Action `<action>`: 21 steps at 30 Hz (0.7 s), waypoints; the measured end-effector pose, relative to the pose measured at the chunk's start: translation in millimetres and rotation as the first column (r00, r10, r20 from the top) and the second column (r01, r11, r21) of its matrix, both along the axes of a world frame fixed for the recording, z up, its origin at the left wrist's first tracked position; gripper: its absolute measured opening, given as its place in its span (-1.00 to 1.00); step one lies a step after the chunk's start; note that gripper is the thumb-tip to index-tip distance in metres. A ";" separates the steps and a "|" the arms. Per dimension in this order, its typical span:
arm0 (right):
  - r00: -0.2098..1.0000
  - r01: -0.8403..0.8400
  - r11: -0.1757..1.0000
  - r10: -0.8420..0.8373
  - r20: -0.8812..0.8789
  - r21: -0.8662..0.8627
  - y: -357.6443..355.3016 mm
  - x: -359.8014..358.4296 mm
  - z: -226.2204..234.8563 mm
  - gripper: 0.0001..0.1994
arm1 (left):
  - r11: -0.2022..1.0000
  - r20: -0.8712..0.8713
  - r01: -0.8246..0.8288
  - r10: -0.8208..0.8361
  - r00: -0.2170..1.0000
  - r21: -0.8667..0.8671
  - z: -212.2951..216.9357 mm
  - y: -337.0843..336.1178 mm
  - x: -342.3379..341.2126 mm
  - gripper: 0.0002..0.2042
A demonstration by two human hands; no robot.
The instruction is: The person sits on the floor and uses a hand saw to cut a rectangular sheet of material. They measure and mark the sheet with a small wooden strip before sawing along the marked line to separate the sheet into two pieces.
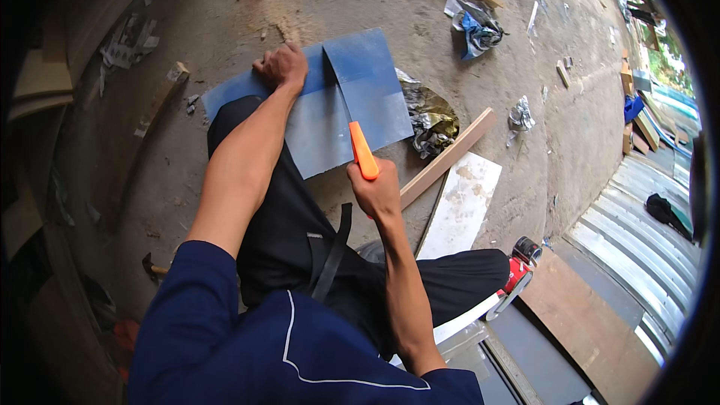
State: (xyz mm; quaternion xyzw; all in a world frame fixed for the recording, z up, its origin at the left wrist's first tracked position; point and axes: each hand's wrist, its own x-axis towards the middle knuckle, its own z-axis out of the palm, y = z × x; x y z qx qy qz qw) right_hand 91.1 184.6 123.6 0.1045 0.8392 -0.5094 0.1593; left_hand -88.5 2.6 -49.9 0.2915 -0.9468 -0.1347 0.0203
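Now | left hand (282, 67) pressed flat on blue sheet (330, 116), far left | right hand (377, 189) gripping orange knife (362, 150), blade on sheet | floor (525, 165) beneath

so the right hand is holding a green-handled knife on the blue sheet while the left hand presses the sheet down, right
Not quite: the head view shows the knife handle is orange, not green. The right hand does hold it on the blue sheet while the left hand presses the sheet down.
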 end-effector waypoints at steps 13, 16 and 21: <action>0.997 0.077 0.991 -0.076 -0.019 0.106 -10.0 36.5 31.1 -0.72 | 0.994 0.058 0.101 -0.103 0.993 0.035 12.6 13.6 10.2 -0.52; 0.993 0.116 0.989 -0.119 0.022 0.088 -14.4 38.8 45.7 -0.72 | 0.988 0.044 0.147 -0.148 0.988 0.039 19.3 17.3 14.6 -0.52; 0.971 0.181 0.981 -0.188 0.145 0.063 -18.9 18.7 72.5 -0.71 | 0.981 0.001 0.192 -0.192 0.981 0.025 18.5 17.0 21.8 -0.54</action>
